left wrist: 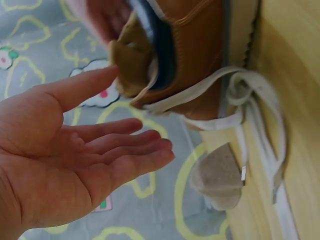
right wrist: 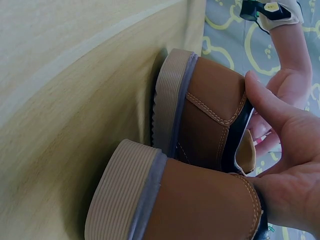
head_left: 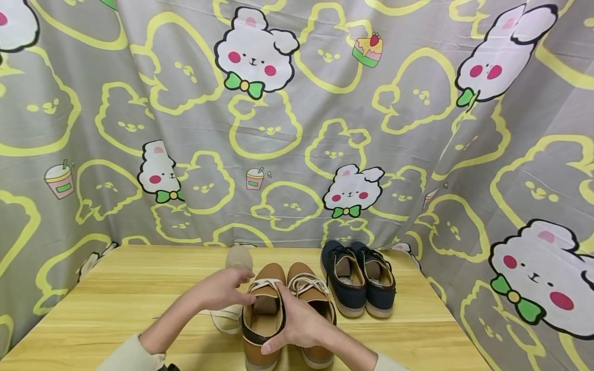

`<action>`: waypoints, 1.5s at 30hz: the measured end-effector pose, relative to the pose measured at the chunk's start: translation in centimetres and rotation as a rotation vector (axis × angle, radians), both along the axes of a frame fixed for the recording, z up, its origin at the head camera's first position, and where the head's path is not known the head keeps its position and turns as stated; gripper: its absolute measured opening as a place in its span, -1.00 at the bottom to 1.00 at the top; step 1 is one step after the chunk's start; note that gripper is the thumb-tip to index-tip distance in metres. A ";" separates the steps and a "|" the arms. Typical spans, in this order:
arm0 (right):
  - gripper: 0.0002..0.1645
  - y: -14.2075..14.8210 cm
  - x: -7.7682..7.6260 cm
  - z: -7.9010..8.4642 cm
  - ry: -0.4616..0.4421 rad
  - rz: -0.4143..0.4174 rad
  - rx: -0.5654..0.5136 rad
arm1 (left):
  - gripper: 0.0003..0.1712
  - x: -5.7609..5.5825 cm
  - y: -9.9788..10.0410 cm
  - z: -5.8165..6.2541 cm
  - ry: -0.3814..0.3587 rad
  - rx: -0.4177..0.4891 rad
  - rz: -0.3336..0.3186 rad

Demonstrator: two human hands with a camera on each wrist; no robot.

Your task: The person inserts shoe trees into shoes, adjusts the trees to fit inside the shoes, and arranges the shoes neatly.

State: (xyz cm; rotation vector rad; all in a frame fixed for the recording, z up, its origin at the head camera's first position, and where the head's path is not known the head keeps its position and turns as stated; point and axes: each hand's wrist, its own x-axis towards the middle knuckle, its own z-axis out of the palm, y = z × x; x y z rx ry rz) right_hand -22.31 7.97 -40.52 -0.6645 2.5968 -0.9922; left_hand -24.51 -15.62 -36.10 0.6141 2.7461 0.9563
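Observation:
Two brown lace-up shoes stand side by side at the front middle of the table. My right hand [head_left: 303,320] holds the left brown shoe [head_left: 261,350] at its collar. Its thumb lies at the heel, and its fingers reach along the side facing the right brown shoe [head_left: 320,355]. Over the other side of the left brown shoe is my left hand [left wrist: 75,150], palm turned to it, fingers extended and holding nothing. Its thumb tip is close to the shoe's tongue [left wrist: 132,70]; contact cannot be told. White laces [left wrist: 255,100] cross the shoe's front.
Partly hidden behind my left forearm is a beige shoe [head_left: 239,259] with pale laces. Two navy shoes [head_left: 349,296] stand at the back right of the wooden table [head_left: 139,278]. A grey patterned curtain [head_left: 287,123] hangs behind and at both sides.

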 end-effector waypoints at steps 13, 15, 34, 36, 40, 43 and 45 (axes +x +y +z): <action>0.56 0.0 -0.2 0.1 -0.022 0.001 0.009 | -0.41 -3.4 -1.5 -1.1 0.123 0.167 0.234; 0.56 0.0 -0.1 0.1 -0.020 0.002 0.010 | -0.43 -4.0 -1.5 -1.6 0.158 0.186 0.268; 0.56 0.0 0.0 0.2 -0.016 0.003 0.004 | -0.03 -9.4 -2.3 -7.5 0.107 0.186 0.425; 0.56 0.0 0.0 0.2 -0.017 0.004 0.002 | 0.00 -9.6 -2.3 -8.0 0.100 0.178 0.440; 0.56 0.0 0.0 0.2 -0.019 0.004 0.000 | 0.04 -9.7 -2.3 -9.0 0.122 0.142 0.450; 0.56 0.0 0.0 0.2 -0.020 0.002 0.003 | 0.08 -9.6 -2.2 -9.6 0.130 0.129 0.455; 0.56 0.0 0.0 0.2 -0.019 0.001 0.007 | 0.09 -9.6 -2.2 -9.9 0.141 0.121 0.465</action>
